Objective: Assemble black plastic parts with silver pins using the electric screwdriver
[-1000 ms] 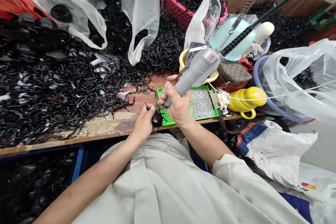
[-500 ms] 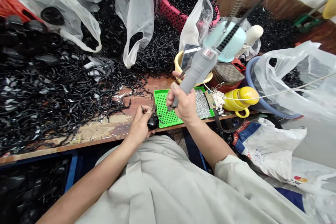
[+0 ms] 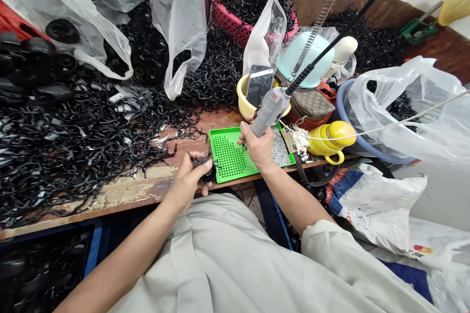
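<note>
Currently, you stand at the counter (image 3: 156, 173) with both hands occupied: your left hand (image 3: 185, 178) grips a black part (image 3: 209, 174) with a rounded end, just off the near left corner of the green tray (image 3: 229, 156). Your right hand (image 3: 259, 145) is wrapped around a grey power tool (image 3: 270, 111) above the tray, its black cable (image 3: 332, 41) running up and away. Small silver pieces (image 3: 279, 148) lie in the tray's right portion. Beyond the tray, a phone (image 3: 260, 84) leans in a yellow bowl (image 3: 243, 101); black strips (image 3: 73, 142) lie heaped left of the tray.
</note>
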Tool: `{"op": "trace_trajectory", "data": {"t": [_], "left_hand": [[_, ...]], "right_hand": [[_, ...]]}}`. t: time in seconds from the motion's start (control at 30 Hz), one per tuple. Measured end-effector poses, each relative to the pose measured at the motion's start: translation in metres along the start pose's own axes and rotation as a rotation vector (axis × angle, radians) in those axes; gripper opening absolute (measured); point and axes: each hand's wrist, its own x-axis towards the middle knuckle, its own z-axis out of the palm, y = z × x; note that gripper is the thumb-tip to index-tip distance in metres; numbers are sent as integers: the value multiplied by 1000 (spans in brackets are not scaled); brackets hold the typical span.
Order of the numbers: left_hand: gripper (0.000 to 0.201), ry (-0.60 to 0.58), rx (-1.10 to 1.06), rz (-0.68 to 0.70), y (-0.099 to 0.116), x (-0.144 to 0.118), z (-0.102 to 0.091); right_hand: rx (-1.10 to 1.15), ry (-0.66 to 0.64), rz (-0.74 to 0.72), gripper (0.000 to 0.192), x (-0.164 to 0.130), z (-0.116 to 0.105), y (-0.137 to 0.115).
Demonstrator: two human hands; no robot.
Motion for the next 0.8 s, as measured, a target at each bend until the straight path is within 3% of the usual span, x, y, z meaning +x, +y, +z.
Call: {"op": "trace_trajectory", "data": {"t": [0.27,0.43,0.53,0.67,0.8], "left_hand": [[44,77,214,23,-6,2,-2],[40,68,305,63,-4,1,-2],[44,35,401,45,-2,-3,-4],[55,-14,492,34,-4,-7,-6],[53,-10,487,91,-8,-5,-8]], "right_hand": [[-19,10,-27,35,-4,1,-1],[-30,-3,-62,36,-4,-1,2],[-30,62,-101,35,-5,2,-4],[100,117,-131,39,-17,21,-23],[257,-14,-32,41,-36,53,-40]]}}
